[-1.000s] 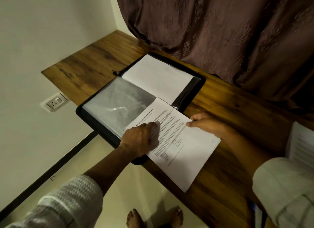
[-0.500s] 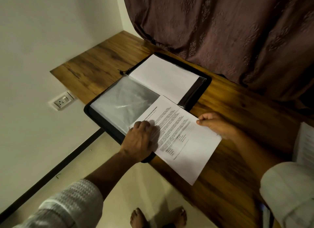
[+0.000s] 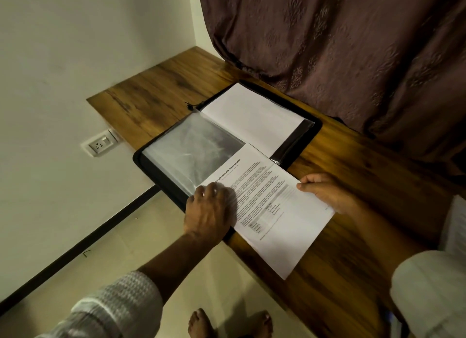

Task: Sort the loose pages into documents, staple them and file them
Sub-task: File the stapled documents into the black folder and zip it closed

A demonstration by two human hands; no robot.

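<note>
A black folder lies open on the wooden desk. Its far sleeve holds a white sheet, and the near clear plastic sleeve looks empty. A printed document lies slanted across the folder's near right corner, its top end over the near sleeve. My left hand rests knuckles up with curled fingers gripping the sleeve's edge at the document's left corner. My right hand pinches the document's right edge, thumb on top.
A brown curtain hangs right behind the desk. More papers lie at the right edge of view. A wall socket sits below the desk's left end. My bare feet stand on the floor by the desk's front edge.
The document has slid a little further over the near sleeve, pushed by my right hand. My left hand stays at the sleeve's edge. The view has shifted slightly.
</note>
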